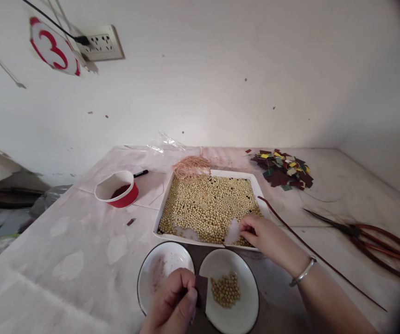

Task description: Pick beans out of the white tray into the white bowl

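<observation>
Over the two bowls, my left hand (176, 299) pinches a small dark brown flat piece (201, 293) between thumb and fingers. My right hand (260, 234) reaches into the front right corner of a white tray (208, 242), fingertips pressed together among pale yellow bead-like balls (200, 204). Whatever those fingers hold is hidden or too small to name. Below the tray stand a right-hand white bowl (244, 306) with a small heap of golden balls (225, 290) and a left-hand white bowl (149, 264) with reddish residue, partly covered by my left hand.
A bundle of thin copper-coloured strands (191, 167) lies on the tray's back left corner. To the left stands a red and white tub (126, 199) beside a black pen (141, 173). At right are coloured scraps (281, 169), a dark red strip (311, 243) and large scissors (356, 230).
</observation>
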{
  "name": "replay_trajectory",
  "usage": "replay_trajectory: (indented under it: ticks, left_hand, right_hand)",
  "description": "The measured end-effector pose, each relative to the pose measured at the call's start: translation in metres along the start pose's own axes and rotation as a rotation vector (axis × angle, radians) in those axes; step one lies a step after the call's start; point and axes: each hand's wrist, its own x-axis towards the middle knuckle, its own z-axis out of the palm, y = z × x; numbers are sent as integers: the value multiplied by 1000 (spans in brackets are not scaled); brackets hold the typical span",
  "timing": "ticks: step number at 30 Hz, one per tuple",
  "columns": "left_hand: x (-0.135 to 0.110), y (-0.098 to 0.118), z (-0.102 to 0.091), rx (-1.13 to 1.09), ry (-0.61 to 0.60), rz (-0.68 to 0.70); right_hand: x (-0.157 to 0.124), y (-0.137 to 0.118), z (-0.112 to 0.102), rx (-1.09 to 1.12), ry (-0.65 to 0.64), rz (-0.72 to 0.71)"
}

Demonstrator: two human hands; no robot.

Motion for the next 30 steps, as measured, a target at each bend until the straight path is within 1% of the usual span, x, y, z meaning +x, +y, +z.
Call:
replay_trajectory:
  ticks: [7, 10, 12, 14, 15, 17, 20, 22, 24, 26, 30]
  left_hand:
    - [1, -4, -1, -7, 0, 23]
    - [0, -3, 1, -48, -4, 38]
    - [-1, 0, 3, -71, -4, 27]
    - [-1, 4, 5, -94, 1, 9]
    - [-2, 7, 6, -100, 2, 5]
    - [-1, 12, 7, -72, -13, 16]
    - [-1, 15, 6, 5, -48, 37]
    - [-1, 14, 4, 44, -44, 23]
    - [-2, 12, 2, 77, -31, 13]
    - [-2, 10, 1, 95, -29, 24]
    - [-3, 7, -1, 108, -23, 24]
  right_hand:
    - [1, -2, -5, 46, 77, 4]
    - [-3, -10, -12, 90, 135, 16]
    - [-11, -24, -19, 119, 166, 13]
    - [-23, -46, -25, 146, 179, -14]
    - [-31, -58, -27, 185, 187, -53]
    - [-45, -84, -28, 240, 122, -165]
    - [-58, -111, -21, 287, 15, -381]
    - [-61, -118, -11, 251, -5, -467]
    - [-58, -118, -1, 183, -2, -487]
    - [-55, -115, 6, 131, 8, -469]
    - [-50, -110, 9, 103, 41, -423]
